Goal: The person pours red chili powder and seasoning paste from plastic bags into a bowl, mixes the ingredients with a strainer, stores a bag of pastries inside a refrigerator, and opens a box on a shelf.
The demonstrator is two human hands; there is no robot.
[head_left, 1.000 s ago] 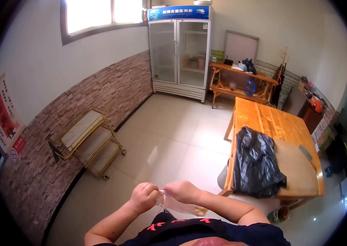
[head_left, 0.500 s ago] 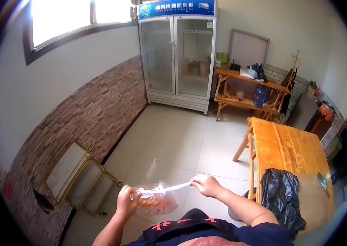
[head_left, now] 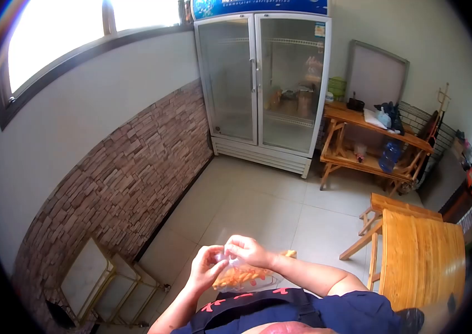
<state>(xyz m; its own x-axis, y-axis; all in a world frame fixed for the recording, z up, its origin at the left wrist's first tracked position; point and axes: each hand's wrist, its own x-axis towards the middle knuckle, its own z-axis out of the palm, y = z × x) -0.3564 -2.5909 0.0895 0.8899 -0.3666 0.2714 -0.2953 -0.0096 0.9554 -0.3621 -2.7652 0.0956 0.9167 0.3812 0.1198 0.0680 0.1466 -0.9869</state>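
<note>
A clear plastic bag (head_left: 240, 283) with red print hangs in front of my apron, holding orange-yellow, twisted-looking food pieces. My left hand (head_left: 207, 268) pinches the top of the bag, its thumb and fingers curled. Right beside it, my right hand (head_left: 250, 252) has its fingers closed on the same gathered plastic. The fingertips of both hands nearly meet, and the exact grip on the plastic is partly hidden. Part of the food shows beyond my right forearm.
A glass-door fridge (head_left: 258, 83) stands ahead. To the right are a wooden table (head_left: 419, 250), a wooden bench (head_left: 400, 204) and a wooden shelf stand (head_left: 353, 116) with a blue water jug (head_left: 390, 156). A gold-framed folding rack (head_left: 116, 278) leans at the left wall.
My hands were apart, stretching the bag's white top between them; now they are together at it. The view has shifted closer to the fridge, and the table sits lower right.
</note>
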